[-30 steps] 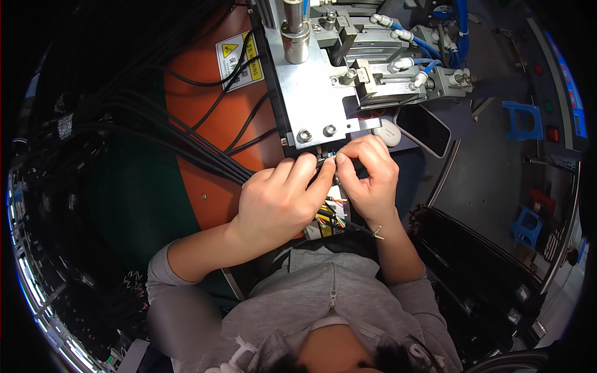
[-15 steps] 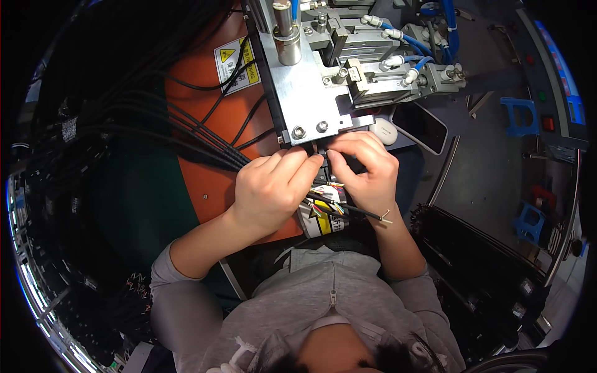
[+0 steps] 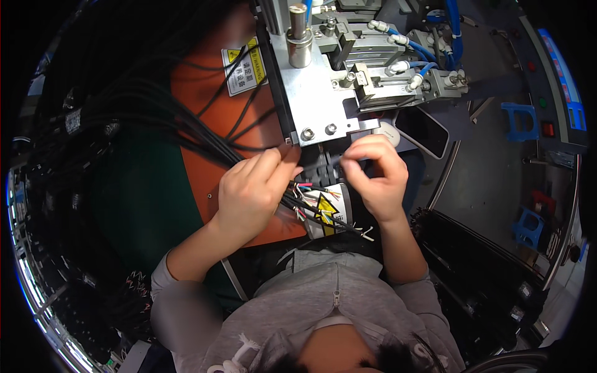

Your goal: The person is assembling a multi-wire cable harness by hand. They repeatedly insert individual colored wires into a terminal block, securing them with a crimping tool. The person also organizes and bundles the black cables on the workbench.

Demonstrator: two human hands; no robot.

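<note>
My left hand (image 3: 252,189) is closed over a bundle of black cables, its thumb and forefinger pinched on one of them. Across the dark fixture block (image 3: 322,169) a thin, blurred dark cable seems to span toward my right hand (image 3: 378,177), whose thumb and forefinger are closed at its end. The stripped cable ends (image 3: 323,217), with coloured wires fanned out, lie below the block over a white and yellow label. Just above both hands is the metal plate (image 3: 317,102) of the machine.
Pneumatic cylinders (image 3: 392,87) with blue hoses stand at the upper right. A phone (image 3: 423,132) and a round white case (image 3: 390,133) lie right of the plate. Black cables (image 3: 205,133) run over the orange surface (image 3: 205,93) on the left. Blue stools (image 3: 521,121) stand farther right.
My hands have moved apart, the left down and leftward, the right slightly rightward, uncovering the dark block under the plate. The cable ends have shifted left and down.
</note>
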